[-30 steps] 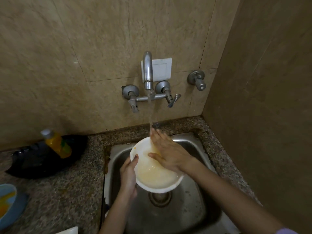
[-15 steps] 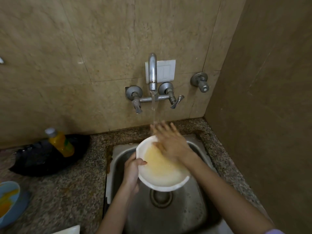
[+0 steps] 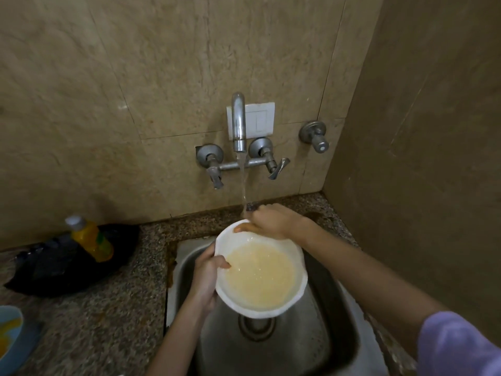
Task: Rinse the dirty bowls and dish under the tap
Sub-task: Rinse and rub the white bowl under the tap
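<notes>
A white bowl [image 3: 261,270] holds cloudy yellowish water above the steel sink [image 3: 320,346]. My left hand [image 3: 207,278] grips its left rim, thumb inside. My right hand [image 3: 273,219] holds the far rim, fingers curled over the edge. Water runs from the wall tap [image 3: 239,123] and lands at the bowl's far rim beside my right hand. A blue dirty bowl [image 3: 9,335] with yellow residue sits at the left edge of the counter.
A yellow bottle [image 3: 90,238] lies on a black bag [image 3: 62,264] on the granite counter [image 3: 108,321], left of the sink. Two tap handles and a separate valve [image 3: 314,135] jut from the tiled wall. A side wall closes in on the right.
My right hand left the bowl's inside and moved to grip the far rim. The bowl has levelled out and filled with cloudy water.
</notes>
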